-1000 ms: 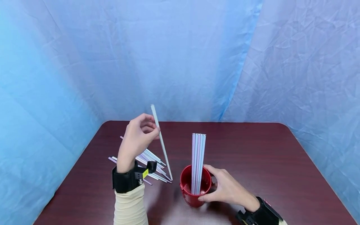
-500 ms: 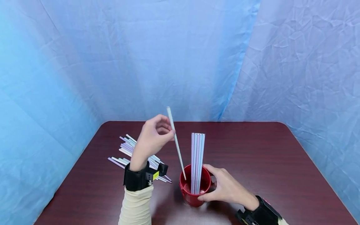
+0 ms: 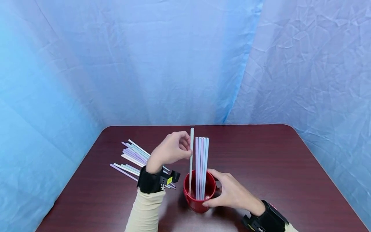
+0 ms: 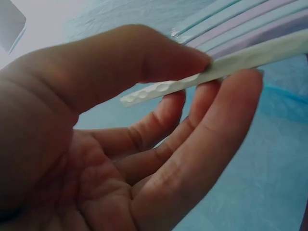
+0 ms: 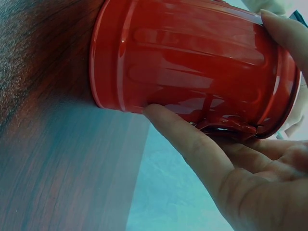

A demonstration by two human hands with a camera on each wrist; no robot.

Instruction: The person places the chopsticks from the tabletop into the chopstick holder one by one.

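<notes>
Left hand is raised, thumb and fingers pinched together, wrist bent; right hand sits lower, fingers and thumb curved in a wide clasp, both forearms in cream sleeves

We are wearing cream long sleeves on both arms. We are also wearing 2 black wrist straps, the left one carrying a small yellow tag.

The straw has been swung upright by the left hand and lowered into the red cup.
</notes>
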